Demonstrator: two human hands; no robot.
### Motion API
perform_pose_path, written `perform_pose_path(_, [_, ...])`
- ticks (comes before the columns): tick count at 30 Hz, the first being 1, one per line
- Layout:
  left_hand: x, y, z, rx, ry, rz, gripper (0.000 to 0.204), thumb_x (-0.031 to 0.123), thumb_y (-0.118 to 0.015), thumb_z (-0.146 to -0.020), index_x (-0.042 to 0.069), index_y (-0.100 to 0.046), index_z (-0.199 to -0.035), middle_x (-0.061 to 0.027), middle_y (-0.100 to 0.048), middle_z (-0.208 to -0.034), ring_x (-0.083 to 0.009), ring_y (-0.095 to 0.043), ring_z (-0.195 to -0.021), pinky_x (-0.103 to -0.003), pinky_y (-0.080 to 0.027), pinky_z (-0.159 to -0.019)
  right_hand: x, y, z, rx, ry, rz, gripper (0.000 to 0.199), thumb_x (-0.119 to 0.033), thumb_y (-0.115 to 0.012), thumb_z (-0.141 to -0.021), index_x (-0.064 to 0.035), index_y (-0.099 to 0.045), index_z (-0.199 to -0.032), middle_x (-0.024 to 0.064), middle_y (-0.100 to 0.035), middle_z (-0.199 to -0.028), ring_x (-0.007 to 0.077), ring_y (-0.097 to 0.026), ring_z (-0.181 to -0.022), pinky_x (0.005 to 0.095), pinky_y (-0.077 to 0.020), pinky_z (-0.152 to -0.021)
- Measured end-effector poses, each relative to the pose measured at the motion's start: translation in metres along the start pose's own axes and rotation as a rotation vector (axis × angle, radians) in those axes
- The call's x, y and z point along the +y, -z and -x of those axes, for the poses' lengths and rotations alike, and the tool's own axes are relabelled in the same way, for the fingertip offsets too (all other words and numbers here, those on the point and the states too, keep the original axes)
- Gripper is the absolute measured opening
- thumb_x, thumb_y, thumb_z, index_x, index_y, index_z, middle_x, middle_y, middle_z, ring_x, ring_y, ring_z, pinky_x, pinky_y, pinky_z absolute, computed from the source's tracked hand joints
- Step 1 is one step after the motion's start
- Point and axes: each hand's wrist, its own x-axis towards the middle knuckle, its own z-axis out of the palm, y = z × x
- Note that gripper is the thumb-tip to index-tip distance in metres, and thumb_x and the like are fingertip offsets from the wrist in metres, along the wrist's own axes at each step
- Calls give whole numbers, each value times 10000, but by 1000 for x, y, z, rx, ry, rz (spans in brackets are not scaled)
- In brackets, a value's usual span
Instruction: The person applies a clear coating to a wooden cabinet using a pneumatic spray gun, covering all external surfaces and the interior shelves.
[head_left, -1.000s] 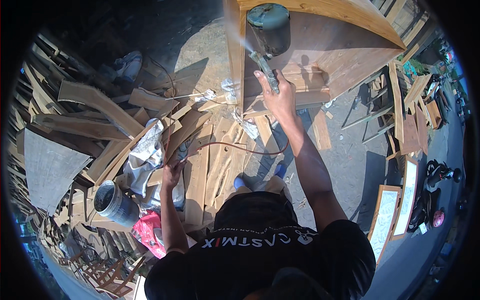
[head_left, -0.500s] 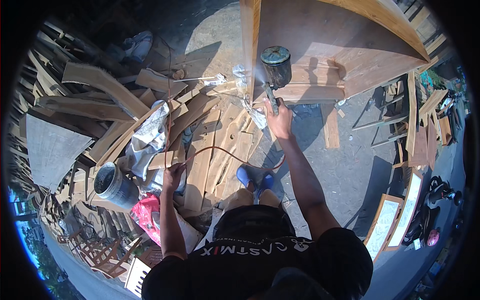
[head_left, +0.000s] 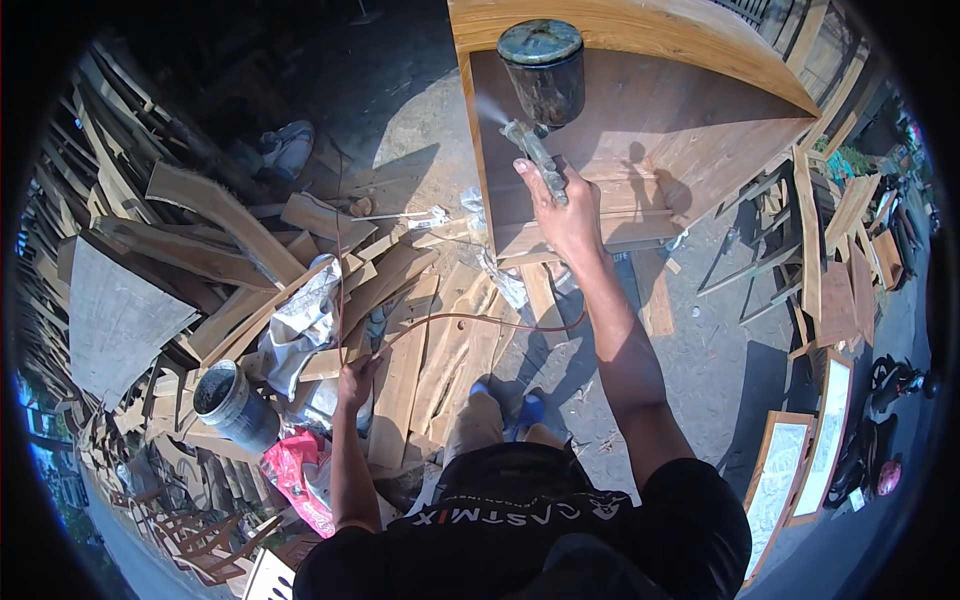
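Observation:
My right hand (head_left: 570, 208) is wrapped round the handle of a spray gun (head_left: 532, 150), whose round, stained paint cup (head_left: 545, 75) stands above the gun body. A pale mist leaves the nozzle toward the left edge of a brown wooden cabinet (head_left: 640, 90) with a curved, lighter edge. In my left hand (head_left: 358, 380) a thin reddish-brown air hose (head_left: 470, 317) is gripped. From there the hose bows across to my right forearm, and another length of it runs up past the wood pile. Where it meets the gun is hidden behind my right arm.
Loose planks and offcuts (head_left: 215, 225) are heaped on the left, with a white cloth (head_left: 300, 325) on them. A grey bucket (head_left: 235, 405) and a pink sack (head_left: 298, 478) sit near my left arm. Two framed panels (head_left: 778, 480) and a motorbike (head_left: 880, 430) stand at the right.
My right hand has raised the spray gun up and slightly left along the cabinet, still spraying. The view has shifted, with the cabinet lower and farther left. My left hand still holds the hose.

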Motion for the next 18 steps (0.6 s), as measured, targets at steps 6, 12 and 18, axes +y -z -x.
perform_pose_path(6, [-20,-15,9,45,-1,70,312,296,-688,-958,-3,-729,-1039,-101,-560,-648,-129,-519,-616,-354,-446,-585,-22,12,-27,30,14,-143,551,-497,-668,-966,45,-654,-866,117,-604,-619,206,-580,-563,363,-484,-578])
perform_pose_path(12, [-38,0,3,127,-84,95,279,280,-675,-968,25,-743,-1060,-59,-569,-637,-119,-515,-594,-343,-443,-566,-1,-7,5,11,-48,-120,360,-354,-694,-981,3,-701,-941,81,-620,-628,151,-574,-575,335,-465,-577])
perform_pose_path(18, [-93,31,-23,52,-35,113,257,274,-657,-967,80,-755,-1106,-69,-567,-627,-130,-555,-588,-350,-449,-564,-23,-56,35,180,64,7,278,-271,-715,-969,2,-664,-946,132,-599,-637,203,-576,-549,344,-469,-545])
